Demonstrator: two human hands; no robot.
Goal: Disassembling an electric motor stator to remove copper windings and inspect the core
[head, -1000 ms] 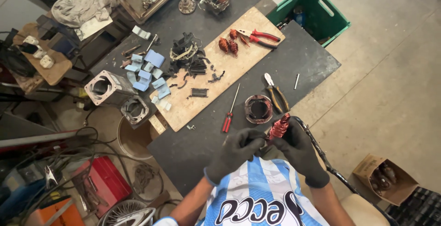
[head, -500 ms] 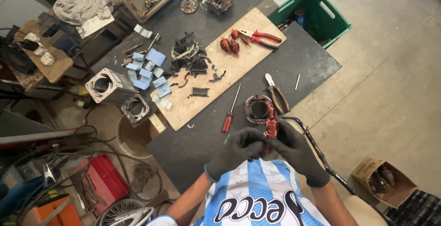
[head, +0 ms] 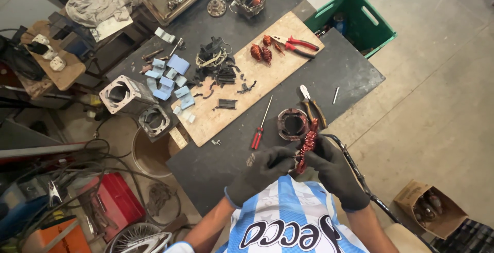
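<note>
Both of my hands wear dark gloves and meet over the near edge of a dark workbench (head: 350,73). My left hand (head: 263,172) and my right hand (head: 333,169) pinch a long bundle of copper wire coil (head: 307,145), held upright between them. Just beyond the coil a round motor stator (head: 291,124) lies on the bench. A red-handled screwdriver (head: 260,125) lies to its left and a pair of pliers (head: 312,108) to its right.
A wooden board (head: 267,73) holds black plastic scraps, two small copper coils (head: 261,53) and red-handled pliers (head: 294,44). Blue paper pieces (head: 169,80) and two metal motor housings (head: 133,102) sit at the left. A green crate (head: 357,20) stands on the floor behind; a cardboard box (head: 430,208) at right.
The copper coil has been turned from a tilt to upright and lifted slightly between my hands. My hands have drawn closer together around it.
</note>
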